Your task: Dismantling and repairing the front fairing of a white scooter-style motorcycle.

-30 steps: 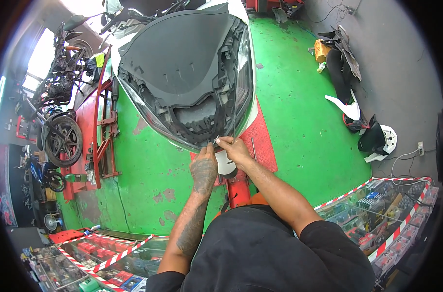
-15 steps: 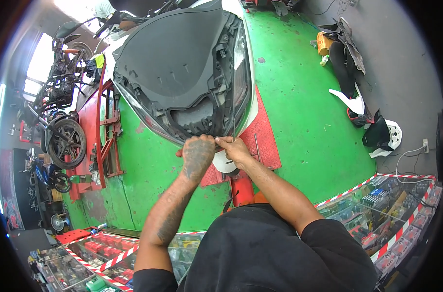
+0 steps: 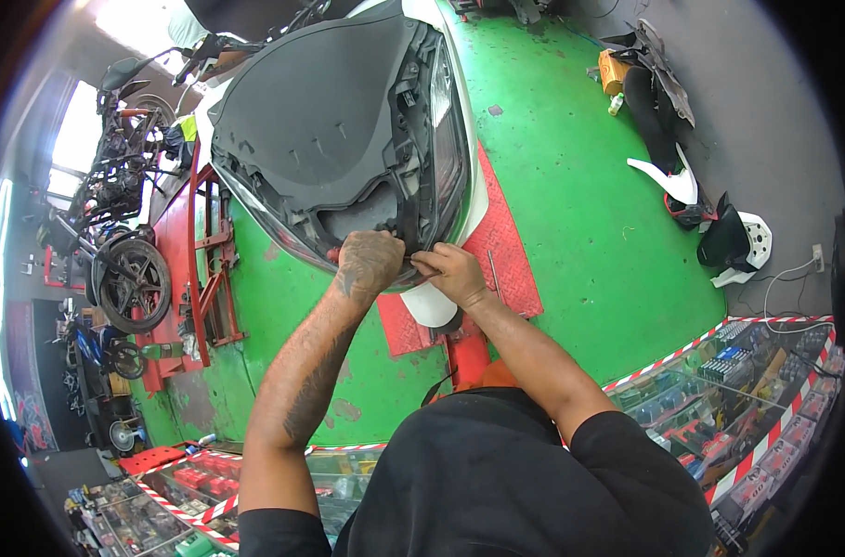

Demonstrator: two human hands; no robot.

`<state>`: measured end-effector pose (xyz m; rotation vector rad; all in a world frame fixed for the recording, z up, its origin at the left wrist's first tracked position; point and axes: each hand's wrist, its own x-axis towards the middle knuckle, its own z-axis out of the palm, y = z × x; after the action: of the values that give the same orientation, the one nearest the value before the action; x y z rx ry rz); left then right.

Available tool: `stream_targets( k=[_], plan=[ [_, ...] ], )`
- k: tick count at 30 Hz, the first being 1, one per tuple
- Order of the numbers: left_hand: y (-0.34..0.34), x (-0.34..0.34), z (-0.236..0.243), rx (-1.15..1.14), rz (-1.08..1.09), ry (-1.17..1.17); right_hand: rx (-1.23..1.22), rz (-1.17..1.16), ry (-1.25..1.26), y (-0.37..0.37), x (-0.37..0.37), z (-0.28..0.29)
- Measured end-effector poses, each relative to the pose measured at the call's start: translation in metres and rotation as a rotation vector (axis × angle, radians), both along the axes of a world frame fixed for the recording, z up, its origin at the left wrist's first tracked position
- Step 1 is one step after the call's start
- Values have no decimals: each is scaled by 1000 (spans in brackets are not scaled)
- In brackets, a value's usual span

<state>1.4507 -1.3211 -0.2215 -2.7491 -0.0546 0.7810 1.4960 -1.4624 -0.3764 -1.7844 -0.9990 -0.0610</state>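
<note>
Left hand [image 3: 370, 262] fisted round a red-ended thing [image 3: 332, 253], right hand [image 3: 452, 275] pinched closed, can't tell on what; slipping under force could scratch black bodywork [image 3: 302, 102].

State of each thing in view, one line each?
White vehicle: brackets exposed along its rim.
Left hand: closed round a red-ended object, mostly hidden.
Right hand: fingertips pinched at the vehicle's near edge.
Black motorcycle: upright, engine exposed.
Loose panels: detached, by the wall.
Right glass case: stocked, edges taped.
</note>
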Motion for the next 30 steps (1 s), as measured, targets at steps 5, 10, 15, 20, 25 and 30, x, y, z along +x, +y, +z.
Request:
stream_targets(
  k=[5, 10, 15, 20, 25, 30],
  plan=[
    [14, -53, -5, -76, 165, -143, -27, 49, 111, 4, -6, 6],
    [27, -128, -12, -544, 363, -455, 130, 237, 370, -9, -12, 21],
    [7, -152, -34, -1110, 871, -628, 652, 440, 1570, -44, -13, 1],
    [-11, -118, -38, -1192, 838, -706, 870, 377, 1743, -38, -1, 47],
    [-20, -54, -28, -943, 650, -975, 334, 400, 1453, -22, 45, 83],
    [-32, -3, -16, -699, 730, -980, -91, 310, 1020, 11, 80, 103]
  ],
)
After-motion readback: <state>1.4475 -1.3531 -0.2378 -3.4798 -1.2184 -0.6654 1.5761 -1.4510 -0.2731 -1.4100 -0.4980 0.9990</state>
